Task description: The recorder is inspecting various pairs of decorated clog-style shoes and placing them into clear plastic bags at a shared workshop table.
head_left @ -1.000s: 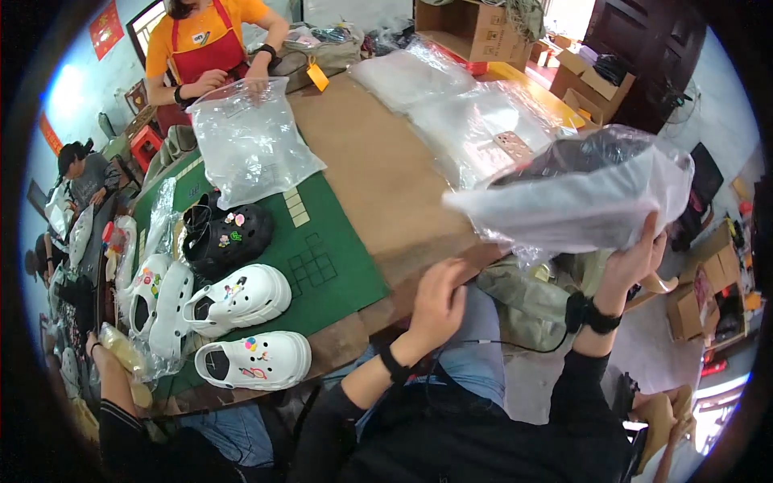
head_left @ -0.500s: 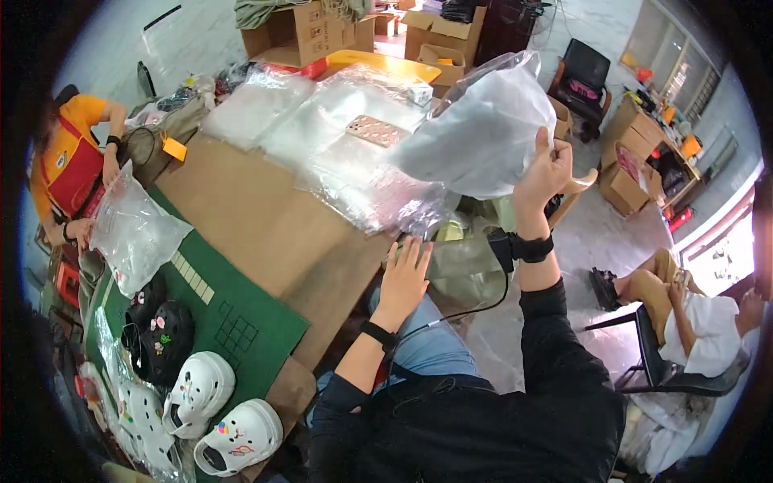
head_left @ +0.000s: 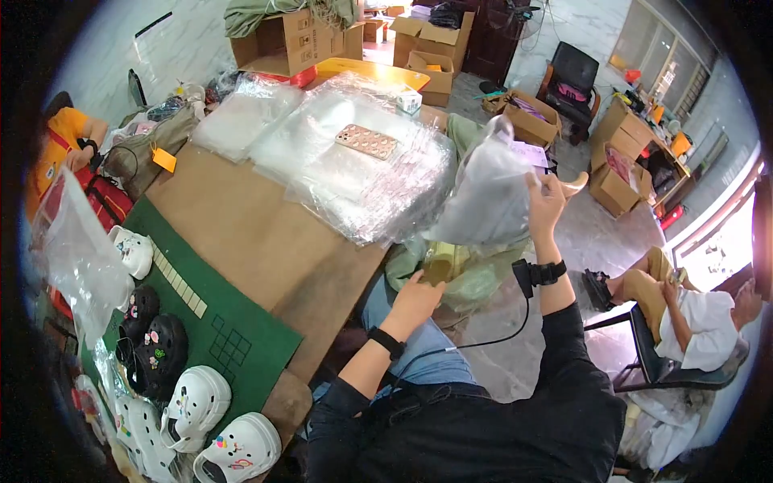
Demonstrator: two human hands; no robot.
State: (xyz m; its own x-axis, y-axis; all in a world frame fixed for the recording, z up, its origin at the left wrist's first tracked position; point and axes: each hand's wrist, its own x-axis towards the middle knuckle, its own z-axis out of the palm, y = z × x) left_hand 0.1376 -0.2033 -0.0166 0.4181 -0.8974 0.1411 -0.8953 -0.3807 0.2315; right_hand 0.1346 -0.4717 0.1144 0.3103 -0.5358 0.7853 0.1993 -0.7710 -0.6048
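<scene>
My right hand [head_left: 546,201] is raised on the right and pinches the edge of a clear plastic bag [head_left: 487,201], which hangs to the left of it. Below that, my left hand [head_left: 415,307] has its fingers curled at a pale yellow object [head_left: 443,262], perhaps a shoe, which lies in an open greenish sack [head_left: 403,262] beside the table. A stack of flat clear plastic bags [head_left: 346,193] lies on the table, with a patterned phone [head_left: 366,142] on top.
White clogs [head_left: 241,447] and black clogs [head_left: 161,354] with charms stand on a green mat [head_left: 241,322]. At far left a co-worker [head_left: 68,145] handles another plastic bag [head_left: 80,249]. Cardboard boxes [head_left: 527,121] stand behind; a seated person [head_left: 692,322] is at right.
The bag in my right hand has swung lower. My left hand has left the table edge, its spread fingers now curled at the yellow object. The co-worker's bag moved left, uncovering a white clog.
</scene>
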